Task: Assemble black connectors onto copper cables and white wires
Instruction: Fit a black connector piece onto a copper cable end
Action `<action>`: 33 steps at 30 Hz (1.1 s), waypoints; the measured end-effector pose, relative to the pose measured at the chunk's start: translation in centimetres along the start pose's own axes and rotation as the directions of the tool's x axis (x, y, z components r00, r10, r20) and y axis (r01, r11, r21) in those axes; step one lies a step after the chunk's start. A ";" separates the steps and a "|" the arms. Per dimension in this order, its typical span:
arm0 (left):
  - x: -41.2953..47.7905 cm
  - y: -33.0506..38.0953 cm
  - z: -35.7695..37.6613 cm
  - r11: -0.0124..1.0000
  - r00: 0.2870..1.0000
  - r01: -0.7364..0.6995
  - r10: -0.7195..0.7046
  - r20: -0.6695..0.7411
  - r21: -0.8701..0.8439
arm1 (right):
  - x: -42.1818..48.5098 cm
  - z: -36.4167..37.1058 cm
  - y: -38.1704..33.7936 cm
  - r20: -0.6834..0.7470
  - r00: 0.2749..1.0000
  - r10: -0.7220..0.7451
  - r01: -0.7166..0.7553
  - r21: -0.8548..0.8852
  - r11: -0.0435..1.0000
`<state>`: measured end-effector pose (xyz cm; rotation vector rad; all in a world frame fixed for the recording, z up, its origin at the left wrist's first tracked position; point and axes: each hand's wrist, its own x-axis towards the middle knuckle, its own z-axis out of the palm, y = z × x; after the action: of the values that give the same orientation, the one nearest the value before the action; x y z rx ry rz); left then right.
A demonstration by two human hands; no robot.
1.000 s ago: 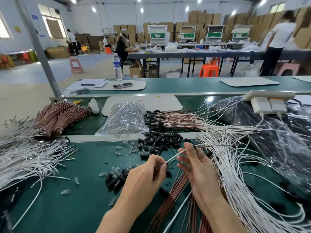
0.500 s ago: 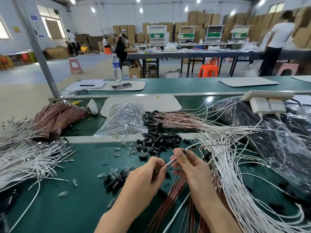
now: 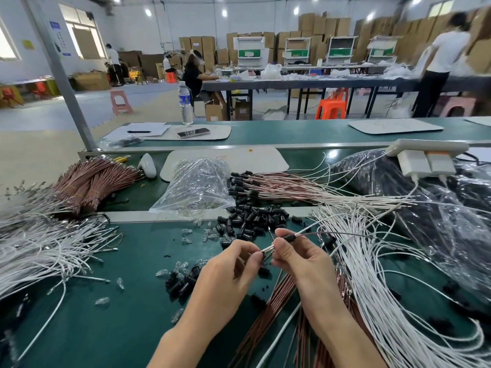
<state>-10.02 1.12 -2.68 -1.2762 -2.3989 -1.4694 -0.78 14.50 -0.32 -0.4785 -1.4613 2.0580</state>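
— Now, where do we have the piece?

— Lifted off the counter [image 3: 111, 314]. Our left hand [image 3: 228, 264] has its fingers curled and pinches the bare metal ends [image 3: 266, 250] between thumb and forefinger. Our right hand [image 3: 300, 258] pinches a white wire [image 3: 309, 231] and a thin darker cable [image 3: 342, 234], which we take for the copper one, together just behind those ends.

— And the black connector [image 3: 289, 237]?

— It sits on the two strands just past our right fingertips, on the far side, and both strands run out of it and away to the right.

— So what makes this step go well?

— We judge that the connector must slide toward the metal ends until they seat. We should hold both ends level and side by side so that they enter together; if one leads, it may snag at the mouth of the housing. We cannot tell from here whether the ends are straight, so we feel for it.

— How hard do we pull?

— Gently, along the line of the strands, never sideways, since thin wire kinks easily. The right steadies, the left draws.

— And the next parts?

— The loose black connectors [image 3: 252, 219] lie just beyond our hands, copper cables [image 3: 265, 322] run under our right wrist, and white wires [image 3: 385, 301] fan out to its right.
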 end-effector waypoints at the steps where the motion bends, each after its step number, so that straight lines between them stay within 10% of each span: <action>1: 0.0 0.0 0.0 1.000 1.000 -0.002 0.002 -0.005 -0.009 | 0.0 0.0 0.0 0.002 1.000 0.000 0.001 -0.002 1.000; 33: 0.1 0.2 -0.2 0.981 0.994 0.090 -0.098 -0.040 -0.170 | 0.1 -0.2 0.4 0.101 0.993 0.058 -0.062 0.034 0.998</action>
<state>-10.03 1.06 -2.35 -1.1560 -2.3792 -1.7409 -0.88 14.61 -0.76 -0.4140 -1.4792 2.1806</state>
